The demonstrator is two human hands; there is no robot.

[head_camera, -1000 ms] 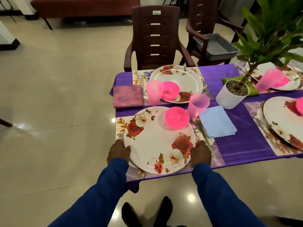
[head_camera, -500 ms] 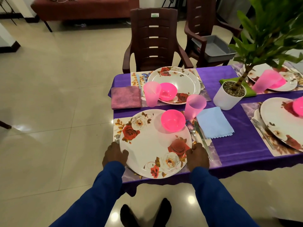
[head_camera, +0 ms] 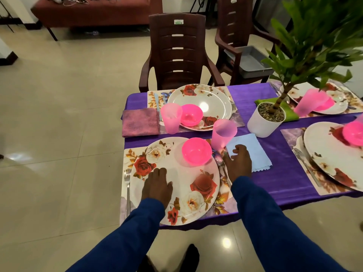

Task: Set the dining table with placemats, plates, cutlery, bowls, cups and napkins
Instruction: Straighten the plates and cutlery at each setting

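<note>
- While the head view has only one current frame, against the earlier ones both hands have left the plate rim: left hand [head_camera: 157, 186] now lies flat on the near plate [head_camera: 174, 181], lower centre, fingers straight, gripping nothing.
- Right hand [head_camera: 238, 163] has moved up and right to the blue napkin [head_camera: 249, 152], centre frame; fingers loosely bent, tips touching the napkin's left edge. Grip looks relaxed, nothing pinched as far as I can tell.
- Meaning, as a judgement: plate centring done, step in hand is squaring the napkin beside the cutlery; this place looks near complete.
- Near setting: placemat [head_camera: 129, 154] under the plate, fork [head_camera: 127, 185] at the plate's left, pink bowl [head_camera: 196, 151] on the plate's upper right, pink cup [head_camera: 224, 133] just above the right hand; knife and spoon mostly hidden by that hand.
- Far setting, upper centre: second plate [head_camera: 208, 99], bowl, cup, mauve napkin [head_camera: 140, 122] at its left. More settings at the right edge, partly cropped.
- White plant pot [head_camera: 265, 122] stands on the purple counter [head_camera: 275, 173] cloth, right of centre.
- Writing: small white-and-green label on the chair [head_camera: 177, 50] back, upper centre; too blurred to read.
</note>
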